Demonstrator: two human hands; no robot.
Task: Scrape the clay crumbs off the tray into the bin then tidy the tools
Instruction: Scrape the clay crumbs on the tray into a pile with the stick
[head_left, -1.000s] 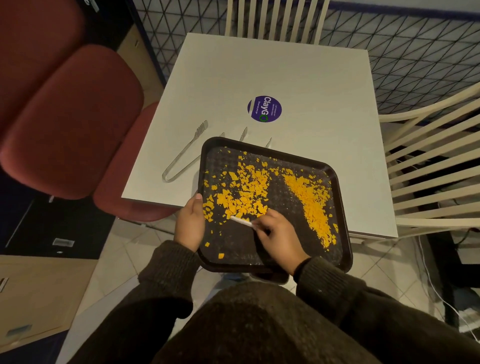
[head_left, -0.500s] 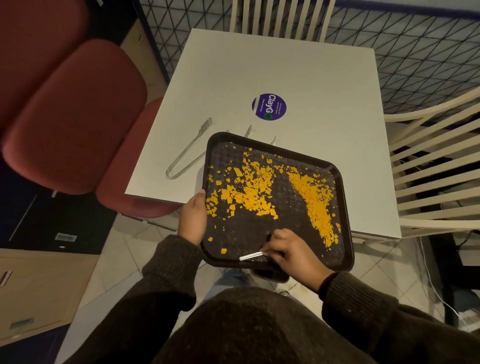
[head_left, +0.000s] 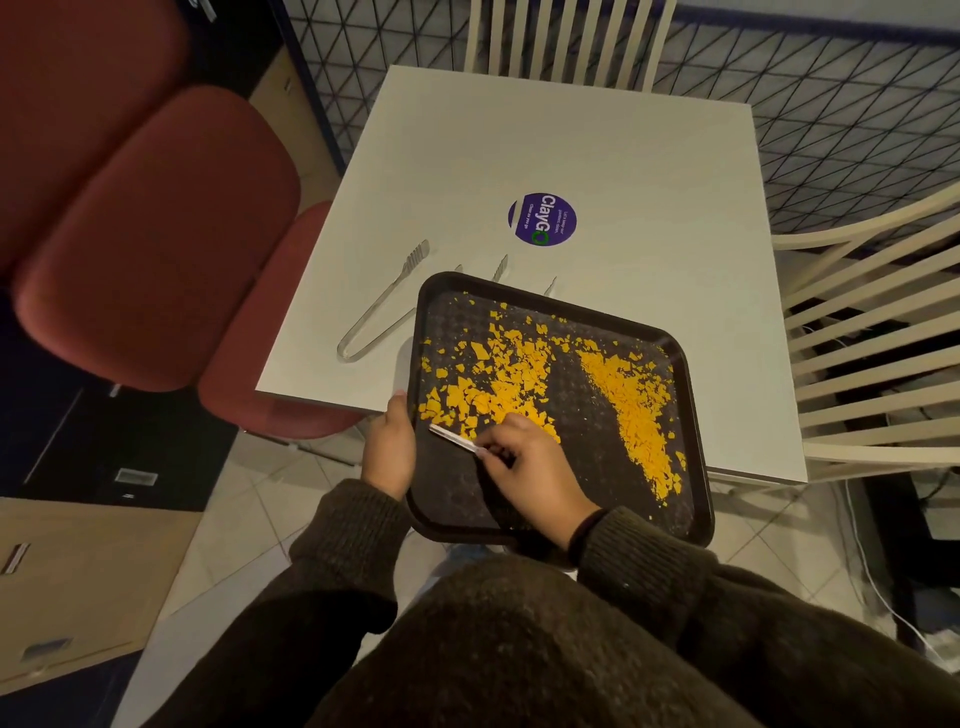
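Head view: right hand (head_left: 530, 467) pinches a thin scraper (head_left: 453, 437), blade slanting toward the tray (head_left: 696, 499)'s left rim, crumbs (head_left: 493, 384) lying just beyond it; left hand (head_left: 389, 452) grips that rim.

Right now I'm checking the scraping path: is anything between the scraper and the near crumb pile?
Nothing visible does. The right hand holds the scraper right at the near edge of the left crumb pile, with only bare tray beneath. The left hand grips the tray's rim, outside that path.
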